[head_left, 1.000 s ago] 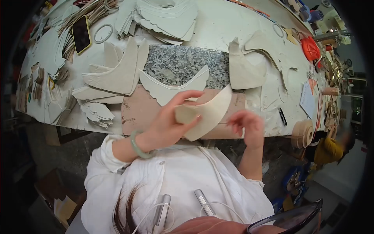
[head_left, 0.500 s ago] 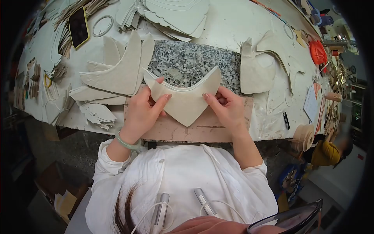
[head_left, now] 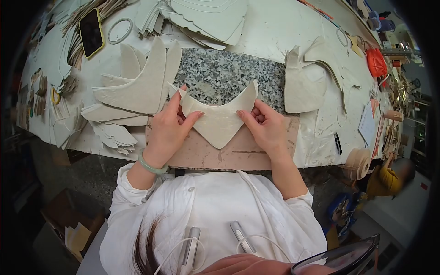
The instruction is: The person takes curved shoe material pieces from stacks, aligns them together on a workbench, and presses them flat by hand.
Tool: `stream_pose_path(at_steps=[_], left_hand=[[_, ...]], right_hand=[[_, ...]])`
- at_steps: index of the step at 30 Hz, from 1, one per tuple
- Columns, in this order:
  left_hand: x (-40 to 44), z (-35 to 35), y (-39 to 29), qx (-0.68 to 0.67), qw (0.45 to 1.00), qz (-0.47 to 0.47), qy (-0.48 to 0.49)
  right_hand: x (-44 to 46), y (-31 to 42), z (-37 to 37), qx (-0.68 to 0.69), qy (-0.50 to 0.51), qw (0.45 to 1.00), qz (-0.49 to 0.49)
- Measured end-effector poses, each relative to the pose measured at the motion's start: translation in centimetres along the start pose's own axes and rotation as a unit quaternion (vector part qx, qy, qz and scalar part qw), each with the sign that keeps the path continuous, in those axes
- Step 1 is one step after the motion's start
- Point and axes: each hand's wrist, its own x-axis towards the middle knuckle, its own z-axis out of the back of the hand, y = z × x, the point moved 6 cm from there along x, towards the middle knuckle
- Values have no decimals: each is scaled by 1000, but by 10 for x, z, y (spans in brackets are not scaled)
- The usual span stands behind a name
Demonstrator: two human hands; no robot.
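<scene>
A cream, leather-like shoe-upper piece (head_left: 219, 123), V-shaped with a curved top edge, is held between my two hands. My left hand (head_left: 167, 130) pinches its left wing, the index finger behind and the thumb in front; that wing's tip bends over. On the opposite wing, my right hand (head_left: 270, 128) grips with the thumb in front and fingers partly hidden behind. Beneath the piece lie a speckled granite slab (head_left: 215, 68) and a pinkish board (head_left: 220, 158). Similar cut pieces (head_left: 133, 91) are stacked at the slab's left.
More shaped pieces (head_left: 305, 89) lie right of the slab. A large pile of sheets (head_left: 206, 20) is at the back, near a phone (head_left: 91, 32) and a ring (head_left: 120, 30). Tape rolls (head_left: 356, 161) sit at the table's right edge. Another person (head_left: 385, 179) is farther right.
My left fingers have shifted up and inward, bending the left wing tip. The layered edge along the curve shows less, and the wings stand slightly closer together.
</scene>
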Motion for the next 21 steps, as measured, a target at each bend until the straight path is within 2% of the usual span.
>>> stream_pose_path(at_steps=[7,12,14,16,17,21], left_hand=[[0,-1,1,32,998,-46,-36],[0,3,-8,125,992,27,11],[-8,5,-30,171,970,-164,-57],[-26,3,-46,212,906,-345,-120],[-31,1,-42,213,907,-343,-120],[-35,-25,-17,307,890,-330,66]], right_hand=[[-1,4,-2,-48,-20,997,49],[-1,10,8,-157,-45,987,12],[-3,15,15,-191,-50,967,160],[-12,20,16,-219,-52,927,301],[-17,19,13,-217,-49,927,301],[-36,16,-27,-364,167,843,358]])
